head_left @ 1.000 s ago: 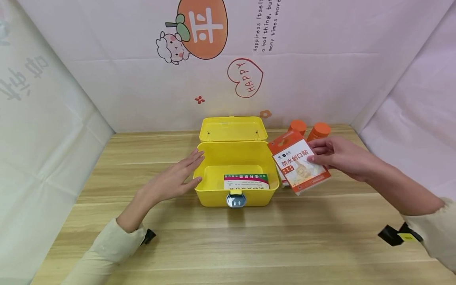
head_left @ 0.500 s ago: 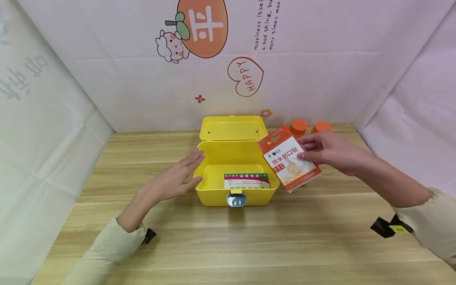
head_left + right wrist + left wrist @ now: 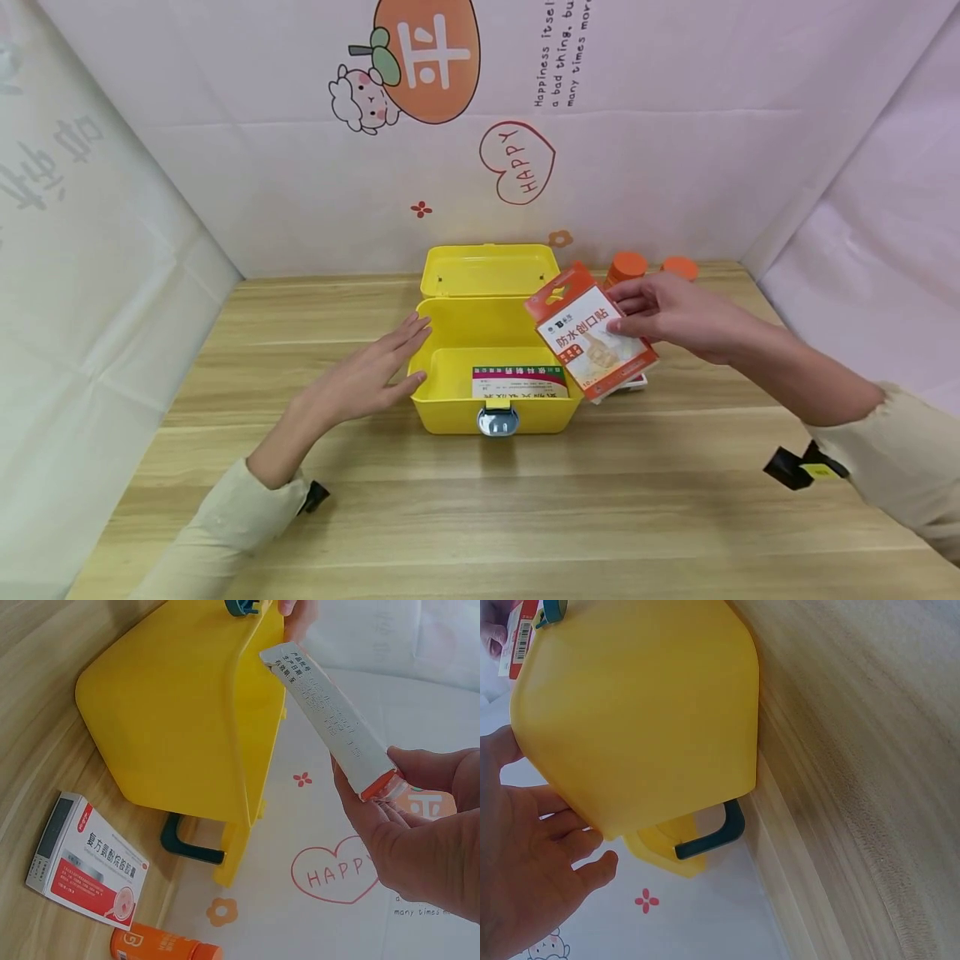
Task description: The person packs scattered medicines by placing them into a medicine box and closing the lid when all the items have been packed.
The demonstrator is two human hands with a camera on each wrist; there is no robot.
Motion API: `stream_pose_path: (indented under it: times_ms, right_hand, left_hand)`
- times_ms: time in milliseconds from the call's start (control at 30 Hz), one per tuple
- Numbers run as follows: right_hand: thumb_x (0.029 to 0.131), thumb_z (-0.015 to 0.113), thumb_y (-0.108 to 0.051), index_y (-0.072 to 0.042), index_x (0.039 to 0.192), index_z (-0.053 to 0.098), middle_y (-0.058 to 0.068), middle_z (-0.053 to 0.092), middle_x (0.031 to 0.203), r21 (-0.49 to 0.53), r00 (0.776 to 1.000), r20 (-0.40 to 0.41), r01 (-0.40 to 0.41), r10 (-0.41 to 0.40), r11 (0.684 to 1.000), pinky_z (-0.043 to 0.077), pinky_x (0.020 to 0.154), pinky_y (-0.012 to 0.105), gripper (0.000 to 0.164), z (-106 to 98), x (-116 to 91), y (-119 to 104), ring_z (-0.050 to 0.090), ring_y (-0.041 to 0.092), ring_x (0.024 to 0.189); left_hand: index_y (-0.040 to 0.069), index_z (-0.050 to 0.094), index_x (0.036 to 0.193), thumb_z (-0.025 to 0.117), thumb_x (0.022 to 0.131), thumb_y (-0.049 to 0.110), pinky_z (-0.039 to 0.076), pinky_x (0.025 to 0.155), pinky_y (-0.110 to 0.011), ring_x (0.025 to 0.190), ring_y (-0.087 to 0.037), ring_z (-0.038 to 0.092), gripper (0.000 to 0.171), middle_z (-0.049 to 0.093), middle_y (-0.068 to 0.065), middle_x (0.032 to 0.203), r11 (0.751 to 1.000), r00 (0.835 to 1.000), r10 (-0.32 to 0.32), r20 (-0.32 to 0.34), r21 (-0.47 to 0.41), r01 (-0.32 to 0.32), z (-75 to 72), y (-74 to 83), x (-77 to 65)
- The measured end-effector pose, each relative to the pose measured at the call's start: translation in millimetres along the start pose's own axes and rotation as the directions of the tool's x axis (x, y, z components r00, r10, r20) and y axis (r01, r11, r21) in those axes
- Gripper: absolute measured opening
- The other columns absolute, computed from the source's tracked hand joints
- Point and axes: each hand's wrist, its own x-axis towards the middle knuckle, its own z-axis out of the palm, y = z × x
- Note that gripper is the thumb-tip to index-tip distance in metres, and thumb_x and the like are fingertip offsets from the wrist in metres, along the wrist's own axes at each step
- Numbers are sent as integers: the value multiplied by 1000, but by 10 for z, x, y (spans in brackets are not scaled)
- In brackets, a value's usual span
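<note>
A yellow lidded box [image 3: 450,417] stands on the table with its lid [image 3: 491,271] tipped back. Inside it lies a white, green and magenta medicine box [image 3: 519,383]. My right hand [image 3: 675,317] pinches an orange and white box of adhesive bandages [image 3: 588,337] by its edge, tilted, overlapping the yellow box's right rim in the head view. The right wrist view shows the bandage box's narrow printed side [image 3: 330,720]. My left hand [image 3: 375,367] rests against the left rim with its fingers extended; the left wrist view shows those fingers [image 3: 577,844] along the rim.
Two orange-capped bottles [image 3: 627,265] stand at the back right, partly hidden by my right hand. A white and red medicine box [image 3: 90,862] is on the table beside the yellow box's right side. White cloth walls [image 3: 675,167] enclose the wooden table [image 3: 525,517].
My right hand has carried the bandage box leftward, from beside the yellow box to over its right rim. My left hand has stayed in place.
</note>
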Motion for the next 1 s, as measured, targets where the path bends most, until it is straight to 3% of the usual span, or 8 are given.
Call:
stream_pose_path:
  times_ms: [467,1000]
  right_hand:
    - [97,62,-12,7,145,43,23,61,127,-3,1000,2,17,-17,1000,62,81,32,55,69,147,-68,64,24,102]
    - [94,66,-15,0,143,51,17,62,128,-119,1000,-14,24,-26,993,57,80,27,53,168,348,-188,60,27,105]
  left_hand:
    - [3,24,158,48,104,38,27,123,-48,155,-28,17,68,17,-14,167,1000,1000,-1,-3,6,1,-8,-8,-4]
    - [2,25,157,50,104,36,28,122,-48,155,-28,18,68,18,-14,167,1000,1000,0,-6,-6,0,-6,-2,-7]
